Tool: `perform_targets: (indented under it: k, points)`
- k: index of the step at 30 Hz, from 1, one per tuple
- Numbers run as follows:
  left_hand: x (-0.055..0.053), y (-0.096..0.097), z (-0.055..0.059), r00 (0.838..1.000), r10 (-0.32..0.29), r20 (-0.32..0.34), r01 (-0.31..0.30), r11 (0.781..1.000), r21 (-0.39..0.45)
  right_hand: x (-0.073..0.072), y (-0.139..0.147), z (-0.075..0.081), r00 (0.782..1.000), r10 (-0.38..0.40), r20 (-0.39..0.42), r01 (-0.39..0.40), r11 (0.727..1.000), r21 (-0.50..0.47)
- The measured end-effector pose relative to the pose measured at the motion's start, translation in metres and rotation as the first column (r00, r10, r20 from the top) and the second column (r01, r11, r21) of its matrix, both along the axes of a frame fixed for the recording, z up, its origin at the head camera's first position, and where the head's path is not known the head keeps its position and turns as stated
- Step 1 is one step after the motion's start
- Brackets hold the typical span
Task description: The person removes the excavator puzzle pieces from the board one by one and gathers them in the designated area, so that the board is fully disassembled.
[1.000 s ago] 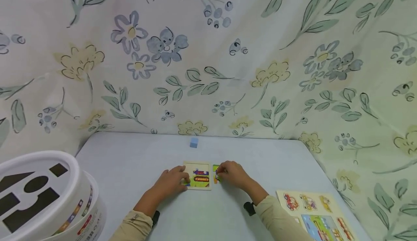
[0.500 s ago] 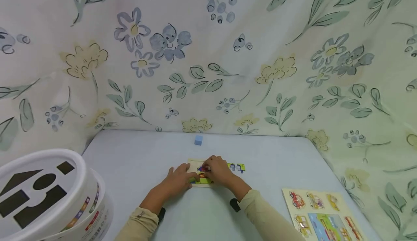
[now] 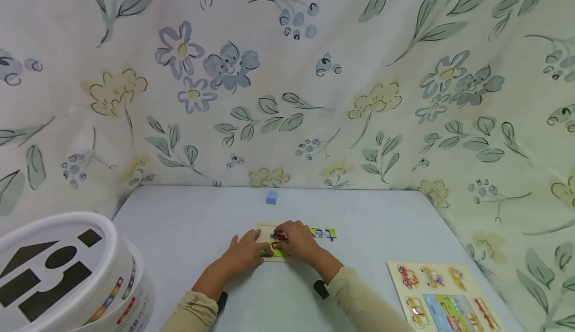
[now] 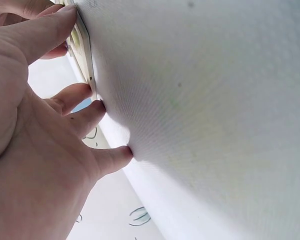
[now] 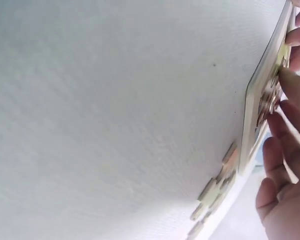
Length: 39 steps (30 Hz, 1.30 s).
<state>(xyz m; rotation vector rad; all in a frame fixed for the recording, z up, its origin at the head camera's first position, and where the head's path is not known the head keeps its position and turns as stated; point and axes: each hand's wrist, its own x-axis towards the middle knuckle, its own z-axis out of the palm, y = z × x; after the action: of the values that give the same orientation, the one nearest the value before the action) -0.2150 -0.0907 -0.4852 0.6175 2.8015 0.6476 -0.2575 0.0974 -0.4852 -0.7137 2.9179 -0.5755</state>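
Note:
A small wooden jigsaw board (image 3: pixel 280 259) lies on the table, part of its picture filled in. My left hand (image 3: pixel 242 256) rests at its left side with fingers spread. In the left wrist view the thumb touches the near edge of the board (image 4: pixel 83 50), and other fingertips reach its side and the table. Over the board, my right hand (image 3: pixel 300 243) pinches a jigsaw piece (image 3: pixel 279 237) between thumb and fingers, mostly hidden by the hand. To the right of the board lie loose jigsaw pieces (image 3: pixel 330 233), also seen in the right wrist view beside the board (image 5: pixel 249 107).
A white bucket with a shape-sorter lid (image 3: pixel 63 262) stands at the left. A small blue cube (image 3: pixel 271 197) sits near the table's back edge. At front right lies a wooden vehicle puzzle (image 3: pixel 418 299). A floral curtain (image 3: pixel 287 137) hangs behind the table.
My right hand took a jigsaw piece from right of the board and moved left onto the board with it. Over the last half second both hands have stayed nearly in place.

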Motion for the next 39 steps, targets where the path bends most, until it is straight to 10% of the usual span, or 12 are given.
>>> perform_targets:
  k: [9,21,39]
  points:
    - [-0.004,0.000,0.000,1.000,0.005,0.026,-0.005,1.000,-0.009,-0.004,0.010,0.012,0.998,0.025,-0.064,-0.024,1.000,0.021]
    - [-0.005,-0.002,-0.002,0.999,0.046,-0.007,-0.046,0.999,-0.008,0.006,0.110,0.009,0.992,-0.082,-0.091,0.088,0.994,0.063]
    - [-0.006,-0.004,-0.006,1.000,0.030,0.007,-0.030,0.999,0.033,0.015,0.103,0.005,0.991,-0.068,-0.116,0.079,0.992,0.101]
